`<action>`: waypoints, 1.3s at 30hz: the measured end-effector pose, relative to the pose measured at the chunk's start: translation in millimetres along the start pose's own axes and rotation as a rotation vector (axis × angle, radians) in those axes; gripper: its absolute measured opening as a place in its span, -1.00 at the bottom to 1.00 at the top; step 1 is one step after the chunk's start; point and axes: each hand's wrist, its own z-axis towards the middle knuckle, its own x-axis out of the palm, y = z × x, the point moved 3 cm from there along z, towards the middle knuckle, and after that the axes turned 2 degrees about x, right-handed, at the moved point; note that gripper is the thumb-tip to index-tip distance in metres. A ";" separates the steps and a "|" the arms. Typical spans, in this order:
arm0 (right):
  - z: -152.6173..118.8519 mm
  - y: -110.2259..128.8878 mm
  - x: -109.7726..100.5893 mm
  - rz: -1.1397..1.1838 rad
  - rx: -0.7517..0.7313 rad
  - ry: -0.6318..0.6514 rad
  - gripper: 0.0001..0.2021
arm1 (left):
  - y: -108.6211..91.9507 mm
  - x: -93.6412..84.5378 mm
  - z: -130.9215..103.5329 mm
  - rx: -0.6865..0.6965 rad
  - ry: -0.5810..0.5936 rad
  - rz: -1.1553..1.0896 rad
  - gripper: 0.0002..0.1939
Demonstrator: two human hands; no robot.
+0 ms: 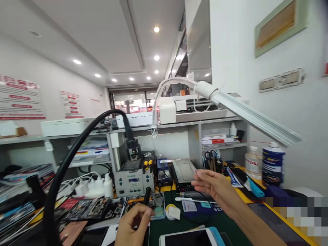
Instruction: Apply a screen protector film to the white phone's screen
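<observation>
My left hand (134, 225) is closed at the lower middle, fingertips curled against the thumb, in front of a tray of small parts (159, 205); whatever it pinches, if anything, is too small to make out. Raised at the right, my right hand (214, 186) has its thumb and index finger together near the edge of a flat grey metal plate (183, 171); anything between the fingertips cannot be made out. A white-framed phone with a dark screen (188, 239) lies at the bottom edge, beside a light blue item (216, 235).
A grey soldering station (130, 182) stands behind the parts tray. The thick black hose (64, 164) arches across the left side. A white lamp (256, 114) hangs over the right. Bottles (273, 165) and scissors (210, 157) are at the right; circuit boards (89, 207) lie left.
</observation>
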 end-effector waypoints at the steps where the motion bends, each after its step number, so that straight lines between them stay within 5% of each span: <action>1: -4.8 -0.9 5.5 0.026 0.043 0.035 -0.61 | -0.2 -0.9 1.6 -0.047 0.004 -0.057 -0.56; 4: -15.3 -5.4 19.9 0.107 0.220 0.073 -0.66 | -1.5 -2.6 5.5 -0.091 0.014 -0.155 -0.39; 10: -24.8 -14.3 34.8 0.054 0.323 0.109 -0.53 | -3.1 -1.2 7.4 -0.108 -0.006 -0.291 -0.48; 23: -27.4 -26.1 33.0 -0.120 0.260 0.193 -0.46 | -5.2 -2.8 8.2 -0.079 -0.108 -0.329 -0.58; 39: -31.1 -20.6 37.5 -0.183 0.180 0.071 -0.44 | -7.1 -3.8 7.0 -0.059 -0.090 -0.354 -0.61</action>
